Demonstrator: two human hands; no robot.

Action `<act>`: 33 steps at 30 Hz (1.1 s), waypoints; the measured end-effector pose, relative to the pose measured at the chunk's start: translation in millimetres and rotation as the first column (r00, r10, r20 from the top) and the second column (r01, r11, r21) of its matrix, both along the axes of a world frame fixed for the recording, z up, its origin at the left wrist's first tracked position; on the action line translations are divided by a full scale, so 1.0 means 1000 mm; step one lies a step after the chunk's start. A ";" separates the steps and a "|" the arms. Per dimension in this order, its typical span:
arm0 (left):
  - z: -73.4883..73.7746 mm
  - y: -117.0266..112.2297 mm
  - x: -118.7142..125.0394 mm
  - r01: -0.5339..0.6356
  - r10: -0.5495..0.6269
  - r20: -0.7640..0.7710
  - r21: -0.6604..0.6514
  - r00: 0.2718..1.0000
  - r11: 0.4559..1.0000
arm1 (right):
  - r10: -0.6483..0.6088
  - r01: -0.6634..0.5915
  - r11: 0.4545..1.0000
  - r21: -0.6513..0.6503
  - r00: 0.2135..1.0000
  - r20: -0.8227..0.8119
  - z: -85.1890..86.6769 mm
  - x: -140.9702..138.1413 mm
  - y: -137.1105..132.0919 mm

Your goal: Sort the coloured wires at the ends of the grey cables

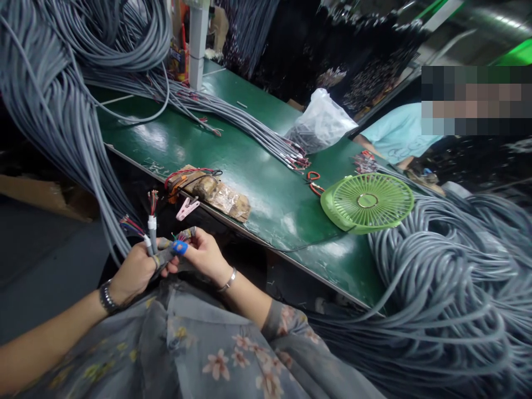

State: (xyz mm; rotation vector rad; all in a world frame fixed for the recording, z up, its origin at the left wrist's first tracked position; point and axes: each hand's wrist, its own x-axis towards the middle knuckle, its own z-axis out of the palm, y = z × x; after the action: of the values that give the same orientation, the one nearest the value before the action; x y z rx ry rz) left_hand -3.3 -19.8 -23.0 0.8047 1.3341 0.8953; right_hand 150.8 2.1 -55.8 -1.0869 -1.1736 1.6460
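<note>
Several grey cables (152,237), multicoloured wire tips (153,198)

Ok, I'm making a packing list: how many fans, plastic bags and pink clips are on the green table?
Green fan: 1
Plastic bag: 1
Pink clip: 1
Total: 3

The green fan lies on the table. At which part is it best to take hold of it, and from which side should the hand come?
The green fan lies flat, grille up, so only the rim offers a hold, and its right side is against the grey cable heap. Probably grip the thick rim at its left, near edge, coming from over the bare table.
</note>
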 end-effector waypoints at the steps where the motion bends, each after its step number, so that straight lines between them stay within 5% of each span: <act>1: 0.000 0.000 0.001 0.002 -0.002 -0.010 0.000 1.000 1.000 | 0.007 -0.007 1.000 -0.004 1.000 0.006 0.000 -0.002 0.001; 7: -0.001 -0.001 0.001 0.008 -0.008 -0.033 -0.007 0.999 1.000 | -0.122 0.103 0.980 -0.172 0.987 -0.105 -0.005 -0.015 0.004; 14: -0.003 -0.004 -0.005 -0.080 0.078 -0.054 -0.032 0.995 0.996 | -0.412 0.283 0.833 -0.475 0.891 -0.191 -0.007 -0.004 0.005; 21: -0.004 -0.001 -0.003 -0.059 0.058 -0.063 -0.017 0.996 0.998 | -0.023 0.026 0.986 -0.166 1.000 0.021 -0.002 -0.008 -0.006; 25: -0.005 0.003 -0.006 0.021 -0.022 -0.082 -0.016 0.996 1.000 | 0.020 -0.009 0.996 -0.086 0.991 0.132 0.005 -0.009 -0.001; 30: -0.003 0.009 -0.016 0.256 -0.259 -0.047 -0.067 0.965 0.964 | 0.088 -0.082 0.996 -0.047 0.982 0.164 0.010 -0.003 0.002; 33: -0.001 0.011 -0.018 0.265 -0.267 -0.036 -0.056 0.963 0.963 | 0.093 -0.084 0.994 -0.067 0.984 0.155 0.010 -0.001 0.003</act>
State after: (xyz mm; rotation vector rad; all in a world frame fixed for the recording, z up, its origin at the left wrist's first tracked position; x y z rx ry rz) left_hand -20.9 -9.3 -23.8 0.9427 1.2452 0.6322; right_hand 149.8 4.9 -45.5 -1.2375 -1.2978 1.6977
